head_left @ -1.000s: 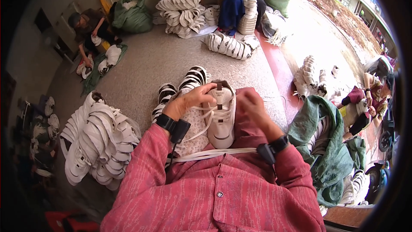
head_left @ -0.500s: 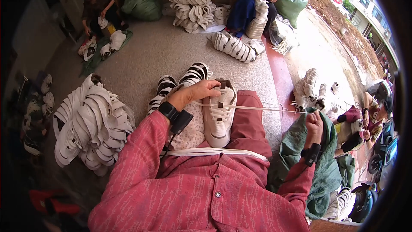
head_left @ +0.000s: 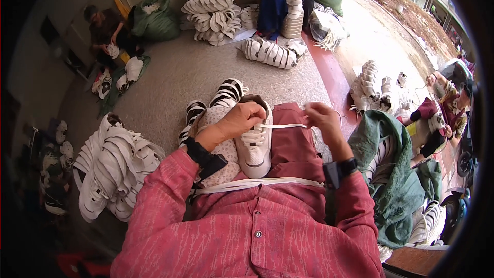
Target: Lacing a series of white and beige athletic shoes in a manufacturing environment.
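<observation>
A white shoe upper [head_left: 256, 155] with partly threaded laces stands on my lap, toe toward me. My left hand [head_left: 237, 122] is closed at its lacing, the bent fingers gripping the eyelet edge; what lies under the fingertips is partly hidden. From there a flat white shoelace [head_left: 284, 125] runs to the right across my thigh. My right hand [head_left: 325, 119] pinches this lace, its fingertips slightly blurred. More white laces [head_left: 242, 183] lie across my lap at the waist. Beyond my left hand are black-and-white striped shoe uppers [head_left: 229, 91].
Nested white uppers form a heap [head_left: 121, 164] at my left. To my right, a green sack [head_left: 393, 190] partly covers more uppers. A row of uppers [head_left: 270, 54] lies on the floor ahead. Co-workers sit far left, ahead and at the right, handling uppers.
My right hand has come back from far right toward the shoe upper, and the long taut lace is now a short span. My left fingers have curled in. The view has shifted slightly.
</observation>
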### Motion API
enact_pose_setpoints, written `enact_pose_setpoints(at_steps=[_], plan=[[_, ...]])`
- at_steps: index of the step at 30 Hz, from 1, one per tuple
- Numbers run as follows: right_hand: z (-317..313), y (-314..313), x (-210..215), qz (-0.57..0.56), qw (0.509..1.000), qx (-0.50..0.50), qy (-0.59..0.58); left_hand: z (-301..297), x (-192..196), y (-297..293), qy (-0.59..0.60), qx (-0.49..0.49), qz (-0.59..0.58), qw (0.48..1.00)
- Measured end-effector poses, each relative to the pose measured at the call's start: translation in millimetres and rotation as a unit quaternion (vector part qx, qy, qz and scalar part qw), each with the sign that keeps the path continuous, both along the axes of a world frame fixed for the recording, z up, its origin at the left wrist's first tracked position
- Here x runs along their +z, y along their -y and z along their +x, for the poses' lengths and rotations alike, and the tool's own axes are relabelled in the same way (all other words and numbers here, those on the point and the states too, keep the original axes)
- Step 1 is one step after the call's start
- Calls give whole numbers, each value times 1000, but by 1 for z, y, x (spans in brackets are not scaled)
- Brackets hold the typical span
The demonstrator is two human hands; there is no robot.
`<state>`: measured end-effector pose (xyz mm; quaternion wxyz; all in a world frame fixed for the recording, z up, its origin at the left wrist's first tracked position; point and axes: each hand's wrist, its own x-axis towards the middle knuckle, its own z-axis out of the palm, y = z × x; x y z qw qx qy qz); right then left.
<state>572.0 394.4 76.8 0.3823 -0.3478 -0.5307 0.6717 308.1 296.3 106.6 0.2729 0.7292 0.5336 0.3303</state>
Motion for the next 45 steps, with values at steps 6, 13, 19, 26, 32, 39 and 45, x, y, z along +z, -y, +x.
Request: enact_pose_setpoints(at_steps=[6,13,19,26,32,39,45], plan=[[-46,21,-7,201,948,168,183,-4,-18,-18,71,25,-153,985],[-45,18,-12,316,899,202,229,-9,-19,-20,-25,-15,-136,990],[-46,15,-22,339,899,186,208,-8,-22,-23,-25,-14,-139,990],[-53,26,-25,259,944,126,160,-3,-14,-19,-33,-12,-152,988],[-64,44,-25,186,970,31,152,-5,-16,-19,-24,-22,-143,989],[-59,57,-13,128,975,47,174,-8,-19,-20,-39,-22,-103,994],[-58,55,-13,22,984,81,158,-5,-16,-18,-10,-20,-123,992]])
